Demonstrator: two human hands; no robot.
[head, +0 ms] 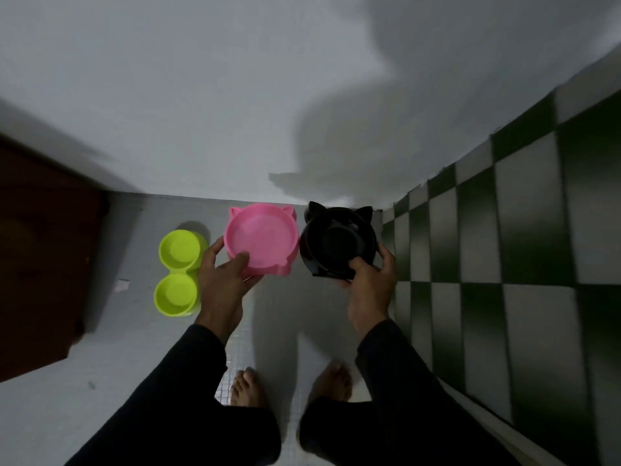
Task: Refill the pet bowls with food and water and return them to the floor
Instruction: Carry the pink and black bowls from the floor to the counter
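A pink cat-eared bowl is gripped at its near rim by my left hand, thumb inside the rim and fingers underneath. My right hand holds a black cat-eared bowl by its near edge, thumb on top. Both bowls are close to the base of the white wall; whether they touch the floor I cannot tell. A lime-green double bowl sits on the grey floor just left of my left hand. All the bowls look empty.
A white wall rises right behind the bowls. A green-and-white checkered wall runs along the right. A dark brown wooden piece stands at the left. My bare feet are on the floor below.
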